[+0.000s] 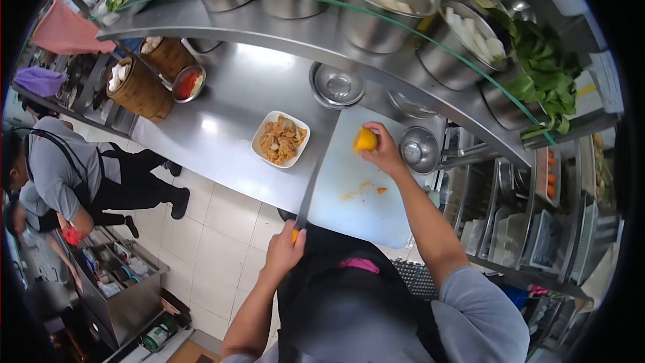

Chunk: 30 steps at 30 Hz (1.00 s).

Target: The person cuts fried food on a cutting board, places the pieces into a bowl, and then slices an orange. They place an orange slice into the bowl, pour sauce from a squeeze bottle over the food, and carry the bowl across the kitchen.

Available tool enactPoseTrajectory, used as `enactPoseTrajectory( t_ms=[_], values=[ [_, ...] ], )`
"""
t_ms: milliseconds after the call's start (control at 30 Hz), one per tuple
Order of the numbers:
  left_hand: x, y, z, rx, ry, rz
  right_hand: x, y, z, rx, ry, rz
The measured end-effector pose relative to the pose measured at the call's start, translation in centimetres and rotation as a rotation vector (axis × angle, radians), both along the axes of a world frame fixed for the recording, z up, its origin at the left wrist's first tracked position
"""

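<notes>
In my left hand [285, 255] is a knife [309, 191] with a yellow handle, its long blade pointing away from me along the left edge of the pale cutting board [336, 212]. My right hand [385, 152] grips a short, rounded yellow-orange piece [365, 140] over the far part of the board; I cannot tell what kind of thing it is. Nearer to me on the board lie a small orange scrap [381, 191] and some yellowish smears. Left of the board stands a white square bowl [256, 142] filled with brown, fried-looking food pieces [281, 140].
Metal bowls [338, 85] stand behind the board, with another metal bowl [420, 150] at its right. A steel shelf [282, 35] carries several pots above the counter. Bamboo baskets [143, 94] and a bowl of red sauce [189, 83] sit leftward. A person [74, 154] stands in the left aisle.
</notes>
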State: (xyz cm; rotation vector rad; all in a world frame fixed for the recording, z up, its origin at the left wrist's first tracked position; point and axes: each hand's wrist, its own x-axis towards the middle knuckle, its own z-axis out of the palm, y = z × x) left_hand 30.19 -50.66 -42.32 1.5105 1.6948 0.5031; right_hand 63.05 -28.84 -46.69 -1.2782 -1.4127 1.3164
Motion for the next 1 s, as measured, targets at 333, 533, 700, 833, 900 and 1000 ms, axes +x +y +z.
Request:
enactPoseTrajectory(
  t_ms=[333, 533, 700, 833, 900, 1000],
  values=[
    [7.3, 8.1, -3.0, 0.142, 0.428, -0.303, -1.1, -5.9, 0.9, 0.231, -0.299, 0.035],
    [7.9, 9.2, 1.5, 0.146, 0.396, -0.336, -2.2, -6.3, 3.1, 0.316, -0.487, 0.012],
    [8.1, 7.9, 3.6, 0.183, 0.402, -0.346, -2.4, -6.1, 3.1, 0.295, -0.534, -0.004],
    [8.2, 7.1, 4.6, 0.171, 0.446, -0.385, -2.6, -6.1, 3.6, 0.313, -0.572, 0.011],
    [8.2, 7.0, 4.6, 0.170, 0.470, -0.391, -2.7, -6.1, 3.7, 0.338, -0.616, 0.012],
    [8.2, 6.7, 4.4, 0.182, 0.458, -0.374, -2.8, -6.1, 3.4, 0.374, -0.620, 0.008]
  ],
)
